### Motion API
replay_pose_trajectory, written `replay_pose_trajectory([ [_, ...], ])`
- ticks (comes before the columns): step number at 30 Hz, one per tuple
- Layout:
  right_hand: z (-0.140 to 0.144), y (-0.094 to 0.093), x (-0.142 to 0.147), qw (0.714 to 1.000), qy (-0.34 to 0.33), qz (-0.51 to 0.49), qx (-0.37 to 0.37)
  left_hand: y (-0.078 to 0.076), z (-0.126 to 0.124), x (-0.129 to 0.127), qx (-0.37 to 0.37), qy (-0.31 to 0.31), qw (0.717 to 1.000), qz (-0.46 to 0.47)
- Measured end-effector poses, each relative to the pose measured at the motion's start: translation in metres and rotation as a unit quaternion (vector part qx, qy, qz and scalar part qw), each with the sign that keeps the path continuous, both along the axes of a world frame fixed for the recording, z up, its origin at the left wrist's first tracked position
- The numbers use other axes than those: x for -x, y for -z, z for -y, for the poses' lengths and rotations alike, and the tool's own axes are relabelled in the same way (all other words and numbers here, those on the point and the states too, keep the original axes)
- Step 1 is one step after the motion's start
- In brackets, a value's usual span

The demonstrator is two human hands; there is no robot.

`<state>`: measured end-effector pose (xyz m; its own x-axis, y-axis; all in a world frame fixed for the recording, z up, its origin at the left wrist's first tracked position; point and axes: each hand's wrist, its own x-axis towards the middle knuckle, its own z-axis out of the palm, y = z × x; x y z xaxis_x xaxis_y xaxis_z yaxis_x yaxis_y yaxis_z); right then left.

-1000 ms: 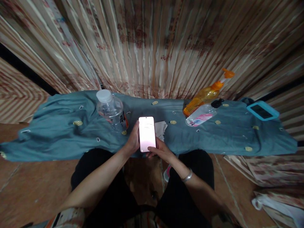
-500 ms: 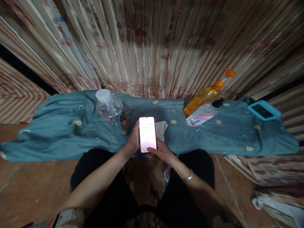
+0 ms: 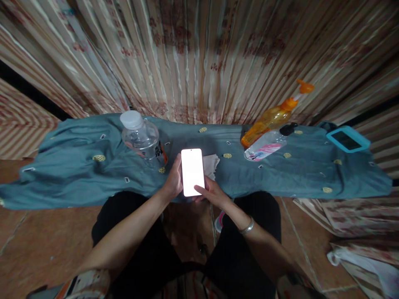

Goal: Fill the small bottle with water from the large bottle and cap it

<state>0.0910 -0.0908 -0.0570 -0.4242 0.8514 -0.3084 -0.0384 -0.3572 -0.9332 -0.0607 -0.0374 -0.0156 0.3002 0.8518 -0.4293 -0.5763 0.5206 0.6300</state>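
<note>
Phone [image 3: 192, 172] centre frame, screen blank white, no text readable. Left hand [image 3: 173, 182] grip closed round phone's 9 o'clock edge; right hand [image 3: 211, 193] supports 5 o'clock corner, thumb on screen. Water bottle [image 3: 141, 137] at 10 o'clock, label unreadable.

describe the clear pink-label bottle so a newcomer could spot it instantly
Start at the blue-green cloth spread before the striped curtain and go to its right half. The clear bottle lies on its side there, against the orange pump bottle. Unlike that neighbour, it is colourless, with a pink label and black cap.
</note>
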Motion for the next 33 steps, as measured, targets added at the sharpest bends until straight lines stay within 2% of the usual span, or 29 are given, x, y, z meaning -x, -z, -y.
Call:
replay_pose_trajectory([
  [6,-0.008,-0.001,-0.011,0.998,0.066,0.010,0.014,-0.004,0.000,-0.002,0.011,-0.025,1.000,0.011],
  [13,-0.010,0.004,-0.013,0.995,0.099,0.018,0.010,0.002,0.000,-0.003,0.011,-0.029,1.000,0.006],
  [21,-0.009,0.001,-0.009,0.997,0.062,-0.018,0.042,0.003,0.000,-0.004,0.016,-0.018,1.000,-0.001],
  [28,-0.003,-0.001,-0.004,0.997,-0.018,-0.051,0.061,-0.001,0.000,-0.006,-0.004,-0.028,1.000,-0.011],
  [33,-0.002,0.004,-0.003,0.996,-0.024,-0.058,0.055,-0.001,0.001,-0.007,-0.006,-0.025,1.000,-0.011],
])
